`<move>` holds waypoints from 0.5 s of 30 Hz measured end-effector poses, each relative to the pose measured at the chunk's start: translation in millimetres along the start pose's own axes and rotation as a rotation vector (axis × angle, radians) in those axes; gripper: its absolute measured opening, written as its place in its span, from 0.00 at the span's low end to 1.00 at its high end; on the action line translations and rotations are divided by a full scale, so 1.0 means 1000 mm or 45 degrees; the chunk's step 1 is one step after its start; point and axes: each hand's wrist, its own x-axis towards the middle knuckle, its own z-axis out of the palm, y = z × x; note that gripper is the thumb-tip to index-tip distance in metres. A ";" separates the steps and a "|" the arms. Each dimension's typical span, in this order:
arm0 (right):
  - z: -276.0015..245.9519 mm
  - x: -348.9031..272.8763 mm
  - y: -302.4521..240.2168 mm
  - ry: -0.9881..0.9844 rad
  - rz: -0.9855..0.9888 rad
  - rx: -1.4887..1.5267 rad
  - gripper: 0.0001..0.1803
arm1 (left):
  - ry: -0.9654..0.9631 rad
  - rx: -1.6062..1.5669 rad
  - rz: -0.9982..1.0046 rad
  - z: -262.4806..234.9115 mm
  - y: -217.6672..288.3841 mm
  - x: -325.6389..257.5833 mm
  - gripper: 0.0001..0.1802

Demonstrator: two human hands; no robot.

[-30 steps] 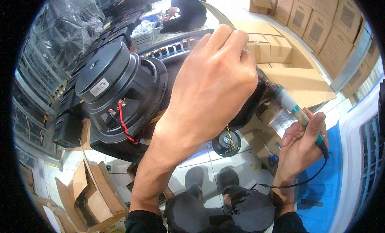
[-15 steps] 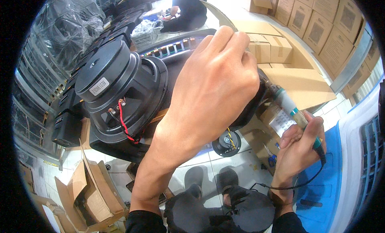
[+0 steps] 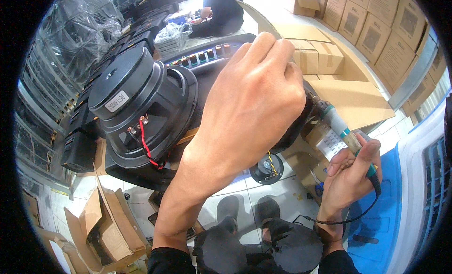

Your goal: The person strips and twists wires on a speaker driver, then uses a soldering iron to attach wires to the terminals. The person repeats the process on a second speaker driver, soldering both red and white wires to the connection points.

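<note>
My right hand (image 3: 351,175) grips a soldering iron (image 3: 337,121) by its handle, the tip pointing up and left toward the far side of my left hand. My left hand (image 3: 259,90) is closed above the right part of a black speaker cabinet (image 3: 207,76); its fingertips, and anything they pinch, are hidden behind the knuckles. On the cabinet's left part rests a large black speaker driver (image 3: 125,81), magnet up, with a red wire (image 3: 145,141) and a black wire at its terminals. A small round driver (image 3: 266,169) with a yellow wire hangs below my left wrist.
An open carton (image 3: 348,92) holding smaller boxes stands at the right, beside a blue plastic surface (image 3: 376,217). An open cardboard box (image 3: 110,227) lies at lower left. More black cabinets line the left; stacked cartons (image 3: 376,24) stand far right. Another person (image 3: 221,15) crouches at the back.
Almost nothing differs. My left hand has shifted very slightly, and the fingers of my right hand have moved a little on the soldering iron.
</note>
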 end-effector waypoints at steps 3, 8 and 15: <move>0.000 0.001 0.002 0.029 0.015 0.049 0.28 | 0.022 -0.003 0.011 0.000 0.001 -0.001 0.11; 0.000 0.001 0.004 0.022 0.001 0.059 0.27 | 0.048 -0.022 -0.002 0.000 0.001 -0.003 0.12; 0.001 0.000 0.005 0.060 0.043 0.039 0.27 | 0.050 -0.009 0.001 0.003 -0.002 -0.003 0.11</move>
